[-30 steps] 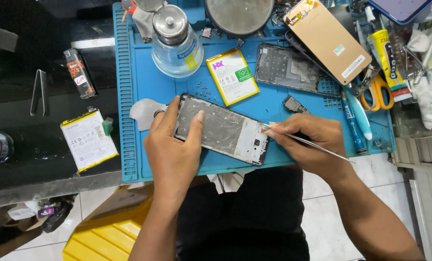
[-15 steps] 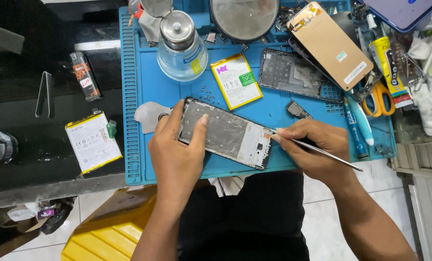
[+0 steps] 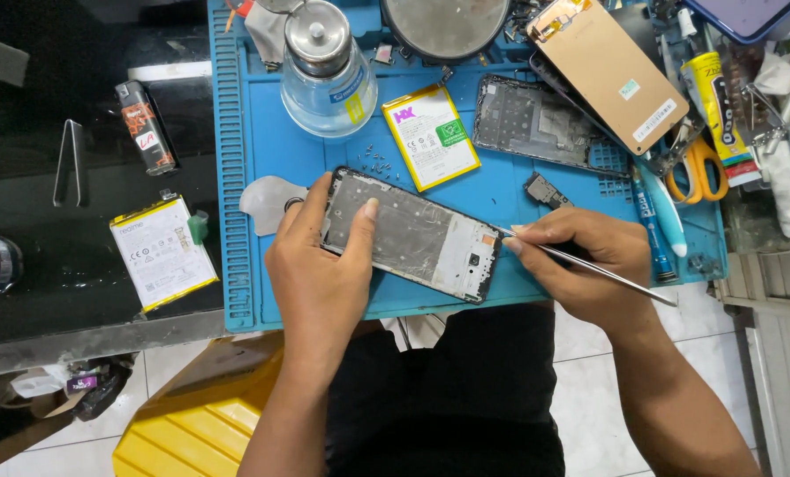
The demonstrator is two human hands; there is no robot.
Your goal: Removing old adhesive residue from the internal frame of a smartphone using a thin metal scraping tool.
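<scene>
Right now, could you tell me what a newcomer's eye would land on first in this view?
Centre stage on the blue work mat, the left hand steadies an opened phone frame while the right hand brings thin metal tweezers to its end. Behind them stand a glass dispenser bottle and a yellow-edged battery.

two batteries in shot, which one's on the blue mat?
The yellow-edged battery with the green sticker, lying on the blue mat above the phone frame. The other battery lies off the mat on the dark bench to its left.
</scene>
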